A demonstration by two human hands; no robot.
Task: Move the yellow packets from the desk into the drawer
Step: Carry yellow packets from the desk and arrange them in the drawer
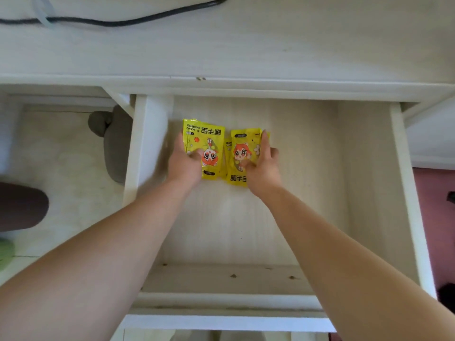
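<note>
Gripping yellow packets [212, 135] by left drawer wall [144, 143]

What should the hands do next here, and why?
Probably release and withdraw. The left hand holds the left packet and the right hand holds the right packet, both seemingly down on the drawer floor; a third packet peeks out between them. No packets show on the desk.

a home room, likely a study corner: white wood-grain counter [246, 52] with pulled-out drawer [403, 193], black cable [147, 19] at 12 o'clock, pale floor [61, 156] at 9 o'clock.
</note>
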